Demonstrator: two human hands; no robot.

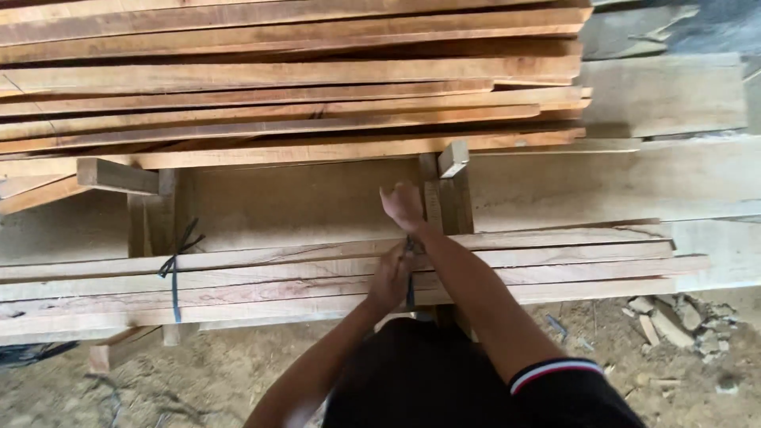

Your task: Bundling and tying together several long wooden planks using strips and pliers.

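Planks (341, 277) lie bundled side by side across a rough wooden stand, long pale boards running left to right in front of the person. Near their left end a dark strap (174, 273) is already wrapped around them and knotted on top. A second dark strap (410, 273) crosses the bundle right where both hands work. The left hand (390, 279) is closed on this second strap at the top of the boards, fingers curled tight around it. The right hand (403, 206) sits just beyond the bundle, by an upright wooden post (444, 198) of the stand, fingers bent and pinching the strap's upper end; from this angle the grip itself is partly hidden. Behind the bundle, higher up, a large stack of longer boards (293, 79) fills the top of the view, their ends ragged on the right. Below lies a dirt floor (682, 380) with small wood offcuts (674, 321) scattered at the right.
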